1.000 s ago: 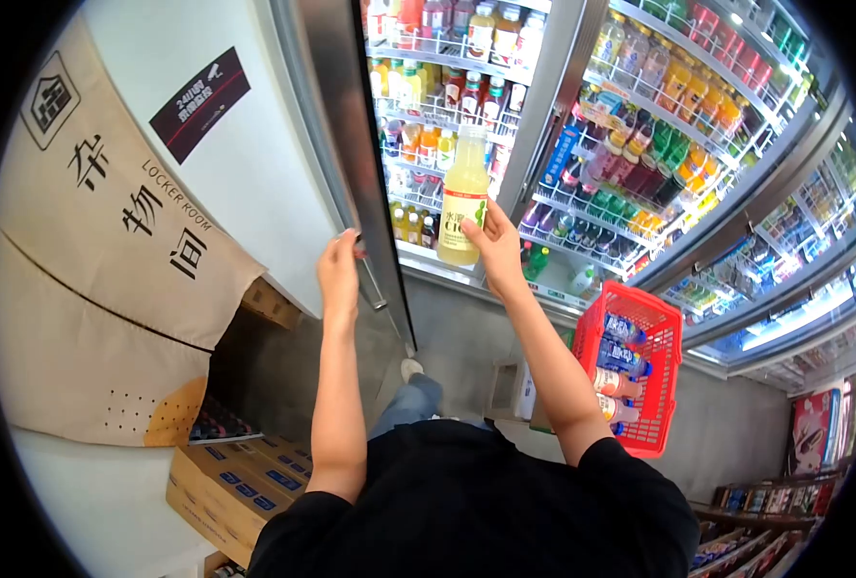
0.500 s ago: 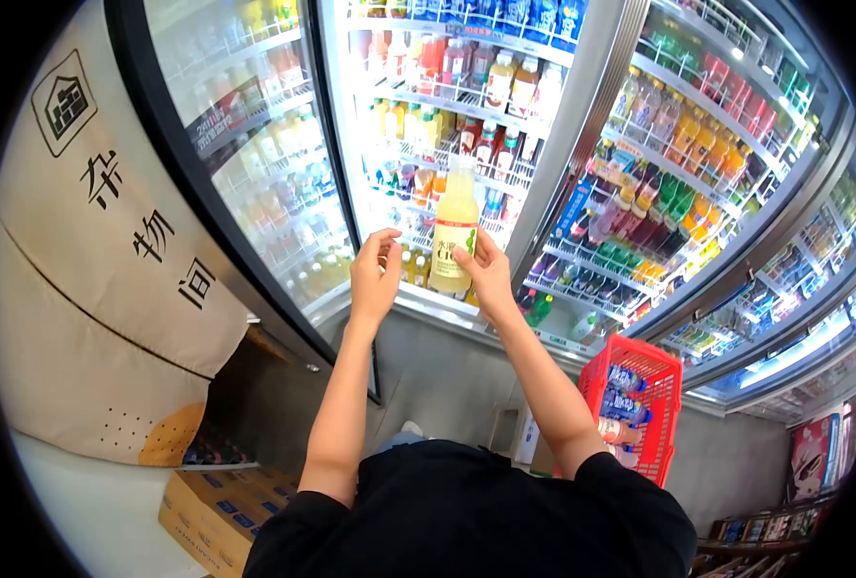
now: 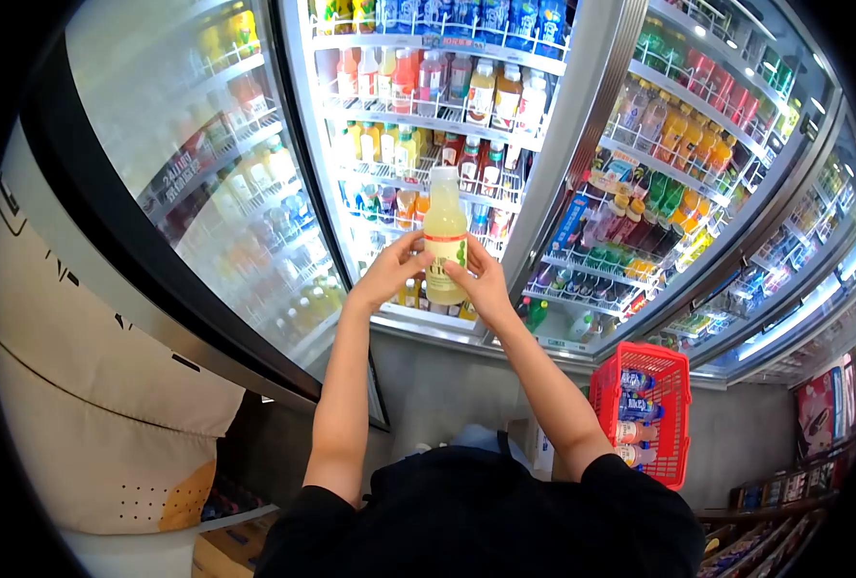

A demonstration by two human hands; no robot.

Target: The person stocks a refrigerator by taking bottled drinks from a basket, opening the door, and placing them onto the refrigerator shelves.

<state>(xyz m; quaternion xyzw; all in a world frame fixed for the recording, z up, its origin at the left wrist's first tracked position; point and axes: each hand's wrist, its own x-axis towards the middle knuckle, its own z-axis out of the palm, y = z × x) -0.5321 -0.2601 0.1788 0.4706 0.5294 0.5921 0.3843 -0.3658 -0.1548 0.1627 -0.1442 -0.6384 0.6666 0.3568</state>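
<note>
Head view: fingers point(image 3: 459, 274) pinch the yellow bottle point(image 3: 444, 214), open door point(image 3: 225, 183) left, basket point(image 3: 683, 424) right.

Lit drinks coolers point(image 3: 437, 125), glass door point(image 3: 254, 164) ajar, grey floor point(image 3: 418, 385), beige curtain point(image 3: 110, 414), cardboard box point(image 3: 230, 547)

Beige cloth curtain point(image 3: 110, 414), cardboard box point(image 3: 227, 551), grey floor point(image 3: 731, 438)

Head view only: looks forward and down from the wearer's head, past black shirt point(image 3: 486, 520) and arms, to open fridge point(image 3: 418, 125) ahead.
</note>
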